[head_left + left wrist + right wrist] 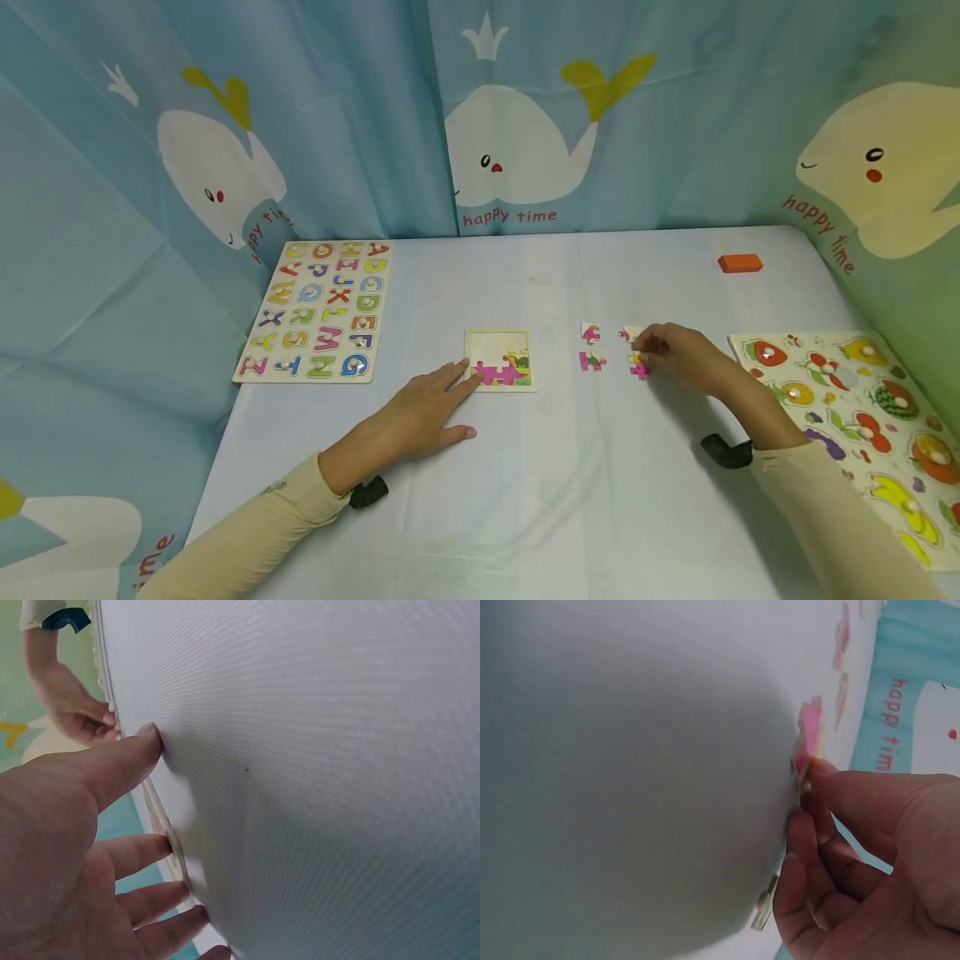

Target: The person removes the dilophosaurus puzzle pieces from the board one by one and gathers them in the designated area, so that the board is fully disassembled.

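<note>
A small square puzzle tray (501, 343) lies mid-table, with pink and green jigsaw pieces fitted along its lower and right parts. My left hand (423, 412) spreads flat beside it, fingertips at its left edge. In the left wrist view the left hand (90, 847) has its fingers extended. My right hand (682, 358) pinches a pink and yellow puzzle piece (640, 369) between thumb and fingertips, low over the table. The right wrist view shows this puzzle piece (808, 731) at the thumb tip. Other loose puzzle pieces (592, 362) lie to its left; another is partly hidden behind the fingers.
An alphabet puzzle board (315, 312) lies at the back left. On the right is a fruit puzzle board (847, 400), partly under the right forearm. An orange block (740, 263) sits at the back right. A whale-print curtain (360, 125) encloses the table.
</note>
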`<move>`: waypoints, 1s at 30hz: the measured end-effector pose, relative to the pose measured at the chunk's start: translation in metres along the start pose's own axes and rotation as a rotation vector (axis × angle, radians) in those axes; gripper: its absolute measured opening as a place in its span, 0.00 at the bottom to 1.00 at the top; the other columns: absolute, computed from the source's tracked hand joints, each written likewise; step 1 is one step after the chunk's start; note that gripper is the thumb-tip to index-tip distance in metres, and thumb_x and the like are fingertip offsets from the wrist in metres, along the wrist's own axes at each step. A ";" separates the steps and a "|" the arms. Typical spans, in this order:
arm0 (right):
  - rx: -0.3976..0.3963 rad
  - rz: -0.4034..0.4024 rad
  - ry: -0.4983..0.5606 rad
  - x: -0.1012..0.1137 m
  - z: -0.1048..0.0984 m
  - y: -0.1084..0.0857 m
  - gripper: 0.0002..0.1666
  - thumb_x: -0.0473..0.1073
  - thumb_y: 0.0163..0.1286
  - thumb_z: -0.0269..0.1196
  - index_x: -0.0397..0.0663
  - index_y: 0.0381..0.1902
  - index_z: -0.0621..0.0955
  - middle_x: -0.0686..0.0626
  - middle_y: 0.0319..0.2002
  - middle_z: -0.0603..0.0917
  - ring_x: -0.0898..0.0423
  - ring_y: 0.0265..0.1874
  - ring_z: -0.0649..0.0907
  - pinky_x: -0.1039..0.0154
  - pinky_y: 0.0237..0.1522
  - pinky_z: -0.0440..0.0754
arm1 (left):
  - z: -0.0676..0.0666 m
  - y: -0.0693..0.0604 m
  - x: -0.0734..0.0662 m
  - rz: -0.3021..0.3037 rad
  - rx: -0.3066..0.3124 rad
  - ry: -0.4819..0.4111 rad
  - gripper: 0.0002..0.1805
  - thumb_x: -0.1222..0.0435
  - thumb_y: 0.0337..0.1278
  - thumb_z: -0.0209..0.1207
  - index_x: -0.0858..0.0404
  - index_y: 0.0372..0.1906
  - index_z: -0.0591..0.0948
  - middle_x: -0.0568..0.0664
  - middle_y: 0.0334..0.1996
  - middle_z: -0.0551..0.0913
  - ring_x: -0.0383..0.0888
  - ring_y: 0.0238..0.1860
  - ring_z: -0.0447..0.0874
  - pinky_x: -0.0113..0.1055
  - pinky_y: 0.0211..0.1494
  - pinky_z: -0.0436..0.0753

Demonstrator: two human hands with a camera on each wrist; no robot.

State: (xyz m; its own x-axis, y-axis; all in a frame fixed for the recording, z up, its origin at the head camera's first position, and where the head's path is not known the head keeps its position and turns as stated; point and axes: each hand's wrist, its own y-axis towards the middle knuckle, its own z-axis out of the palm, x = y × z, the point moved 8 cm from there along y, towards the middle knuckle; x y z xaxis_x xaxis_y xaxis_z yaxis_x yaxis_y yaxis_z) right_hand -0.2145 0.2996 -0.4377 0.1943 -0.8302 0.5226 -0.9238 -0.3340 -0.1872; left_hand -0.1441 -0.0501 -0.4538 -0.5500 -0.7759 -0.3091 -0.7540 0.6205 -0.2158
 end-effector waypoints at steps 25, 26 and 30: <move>0.012 -0.105 0.147 0.095 0.039 0.040 0.14 0.34 0.78 0.61 0.38 0.58 0.80 0.42 0.42 0.88 0.48 0.41 0.86 0.54 0.44 0.83 | -0.002 -0.001 -0.001 0.006 -0.005 -0.013 0.45 0.43 0.70 0.64 0.58 0.83 0.63 0.57 0.84 0.58 0.58 0.83 0.58 0.57 0.79 0.67; 0.018 -0.108 0.162 0.100 0.044 0.043 0.14 0.35 0.78 0.61 0.38 0.58 0.81 0.42 0.42 0.87 0.47 0.42 0.86 0.52 0.46 0.84 | -0.002 -0.001 -0.001 0.008 -0.007 -0.012 0.45 0.43 0.70 0.64 0.58 0.83 0.63 0.58 0.84 0.58 0.58 0.83 0.59 0.58 0.79 0.67; 0.033 -0.115 0.189 0.119 0.062 0.050 0.13 0.36 0.77 0.63 0.41 0.56 0.82 0.44 0.43 0.88 0.47 0.46 0.87 0.49 0.52 0.84 | -0.002 -0.002 0.000 0.014 -0.017 -0.011 0.44 0.44 0.70 0.64 0.58 0.83 0.64 0.58 0.84 0.58 0.58 0.82 0.59 0.58 0.78 0.68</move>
State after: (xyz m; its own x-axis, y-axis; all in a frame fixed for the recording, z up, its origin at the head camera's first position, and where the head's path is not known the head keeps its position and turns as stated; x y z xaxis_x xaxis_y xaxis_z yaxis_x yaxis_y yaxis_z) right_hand -0.2177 0.1566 -0.4369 0.2293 -0.6883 0.6883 -0.8873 -0.4385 -0.1428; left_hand -0.1434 -0.0513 -0.4514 -0.5566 -0.7656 -0.3226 -0.7520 0.6293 -0.1960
